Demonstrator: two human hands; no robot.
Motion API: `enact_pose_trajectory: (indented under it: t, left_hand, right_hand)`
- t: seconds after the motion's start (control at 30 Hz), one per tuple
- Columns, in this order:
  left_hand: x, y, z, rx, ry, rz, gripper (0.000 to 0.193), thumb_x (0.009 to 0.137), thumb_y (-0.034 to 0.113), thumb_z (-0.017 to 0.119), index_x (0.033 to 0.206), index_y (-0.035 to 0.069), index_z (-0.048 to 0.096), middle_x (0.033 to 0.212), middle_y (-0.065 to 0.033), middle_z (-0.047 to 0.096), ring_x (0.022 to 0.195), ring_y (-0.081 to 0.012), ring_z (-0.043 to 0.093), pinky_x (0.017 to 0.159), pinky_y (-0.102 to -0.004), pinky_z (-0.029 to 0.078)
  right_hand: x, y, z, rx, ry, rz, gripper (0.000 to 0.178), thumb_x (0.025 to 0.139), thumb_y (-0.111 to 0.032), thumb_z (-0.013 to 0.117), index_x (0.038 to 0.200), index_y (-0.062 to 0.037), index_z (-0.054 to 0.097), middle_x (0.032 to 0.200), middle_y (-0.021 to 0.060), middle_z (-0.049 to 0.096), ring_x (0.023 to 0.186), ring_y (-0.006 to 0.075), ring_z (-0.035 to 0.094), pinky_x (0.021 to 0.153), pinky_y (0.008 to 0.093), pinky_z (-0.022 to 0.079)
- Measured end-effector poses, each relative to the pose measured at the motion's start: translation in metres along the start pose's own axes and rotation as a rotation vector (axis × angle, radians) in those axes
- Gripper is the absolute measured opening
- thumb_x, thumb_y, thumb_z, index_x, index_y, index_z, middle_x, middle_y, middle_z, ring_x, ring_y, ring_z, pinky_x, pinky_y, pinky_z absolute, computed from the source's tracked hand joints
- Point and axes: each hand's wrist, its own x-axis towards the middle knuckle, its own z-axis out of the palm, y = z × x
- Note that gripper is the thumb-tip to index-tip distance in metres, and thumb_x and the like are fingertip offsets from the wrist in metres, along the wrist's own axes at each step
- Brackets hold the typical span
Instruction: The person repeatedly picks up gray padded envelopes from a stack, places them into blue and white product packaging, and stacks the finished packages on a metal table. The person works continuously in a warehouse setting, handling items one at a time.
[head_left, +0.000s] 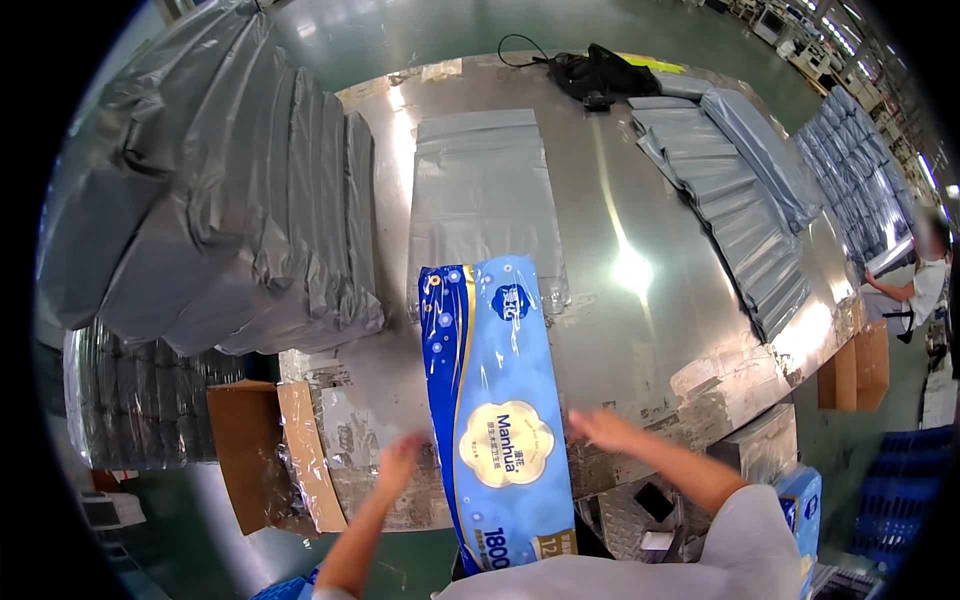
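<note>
Head view: a long blue plastic-wrapped pack [508,360] lies between the two hands, its far end over the near part of a flat grey bag [485,180] on the metal table [580,225], its near end reaching toward the person's body. The left hand [402,458] is just beside the pack's left edge, the right hand [605,430] at its right edge; both are blurred, so I cannot tell how wide they are or whether they touch it. Only a narrow strip of metal separates the flat bag from a tall grey stack [230,190] on the left; a much wider stretch runs rightward to more grey bags [725,200] along the table's right side.
</note>
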Motion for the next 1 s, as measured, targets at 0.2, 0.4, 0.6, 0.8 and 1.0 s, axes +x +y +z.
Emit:
enact_pose_trajectory:
  t: [0.2, 0.4, 0.6, 0.8, 1.0]
  left_hand:
    - [0.226, 0.107, -0.051, 0.516, 0.39, 0.718, 0.042, 0.073, 0.002, 0.048, 0.115, 0.003, 0.044, 0.11, -0.015, 0.049, 0.104, -0.034, 0.045, 0.087, -0.0366, 0.037]
    - [0.311, 0.105, -0.05, 0.737, 0.286, 0.671, 0.022, 0.072, 0.006, 0.05, 0.094, 0.005, 0.05, 0.099, -0.0107, 0.051, 0.095, -0.0312, 0.046, 0.081, -0.0391, 0.036]
    - [0.302, 0.097, -0.045, 0.233, 0.578, 0.562, 0.019, 0.074, 0.004, 0.049, 0.093, 0.003, 0.046, 0.083, -0.0125, 0.055, 0.073, -0.03, 0.053, 0.065, -0.0379, 0.041]
    - [0.257, 0.057, -0.015, 0.261, 0.634, 0.482, 0.021, 0.079, 0.013, 0.048, 0.096, 0.001, 0.045, 0.074, -0.019, 0.057, 0.066, -0.0356, 0.056, 0.058, -0.0412, 0.044]
    - [0.265, 0.091, -0.035, 0.929, 0.225, 0.199, 0.021, 0.078, 0.02, 0.047, 0.083, 0.005, 0.06, 0.075, -0.0169, 0.062, 0.072, -0.0327, 0.061, 0.059, -0.0415, 0.048]
  right_hand:
    - [0.186, -0.058, -0.128, -0.782, 0.949, -0.655, 0.017, 0.073, -0.018, 0.056, 0.084, -0.0049, 0.056, 0.084, 0.0123, 0.055, 0.08, 0.0283, 0.053, 0.068, 0.0377, 0.044]
    - [0.242, -0.071, -0.166, -0.537, 0.907, -0.337, 0.012, 0.072, -0.013, 0.054, 0.081, -0.0039, 0.054, 0.081, 0.0098, 0.06, 0.071, 0.0288, 0.058, 0.062, 0.0375, 0.046]
    - [0.181, -0.085, -0.133, 0.232, 0.919, -0.614, 0.014, 0.073, -0.004, 0.056, 0.086, -0.0022, 0.053, 0.081, 0.0109, 0.056, 0.076, 0.0201, 0.058, 0.068, 0.0277, 0.046]
    - [0.165, -0.058, -0.084, -0.181, 0.979, -0.581, 0.015, 0.074, -0.008, 0.055, 0.088, -0.0035, 0.052, 0.088, 0.0136, 0.056, 0.08, 0.0272, 0.058, 0.066, 0.0338, 0.046]
    - [0.195, -0.066, -0.096, -0.72, 0.639, 0.0, 0.016, 0.073, -0.015, 0.052, 0.083, -0.0074, 0.061, 0.084, 0.0154, 0.061, 0.078, 0.0304, 0.061, 0.063, 0.0388, 0.047]
